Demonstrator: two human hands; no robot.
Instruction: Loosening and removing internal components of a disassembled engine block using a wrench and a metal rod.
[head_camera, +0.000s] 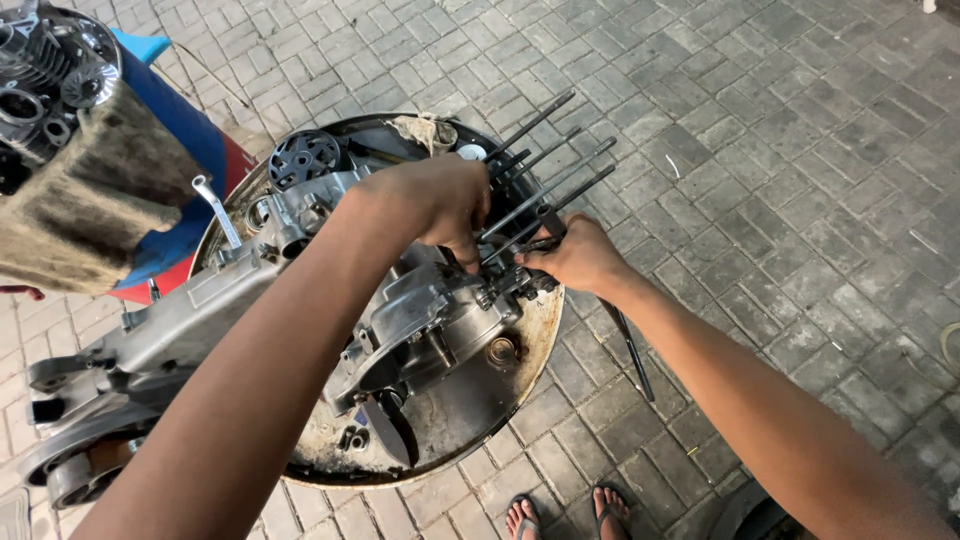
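A grey metal engine case (420, 320) lies across a round, dirty metal pan (545, 330) on the paving. Several long dark studs (555, 185) stick up from the case toward the upper right. My left hand (440, 200) is closed around the base of these studs. My right hand (575, 255) grips a dark hand tool (552, 228) set against the lowest stud; the tool's long handle (630, 350) runs down under my wrist. A black toothed wheel (303, 157) sits at the far end of the case.
At the upper left, another engine part (50, 70) rests on a worn cloth (95, 200) over a blue and red stand (180, 130). A rag (425, 130) lies at the pan's far rim. My sandalled feet (565, 515) are at the bottom edge.
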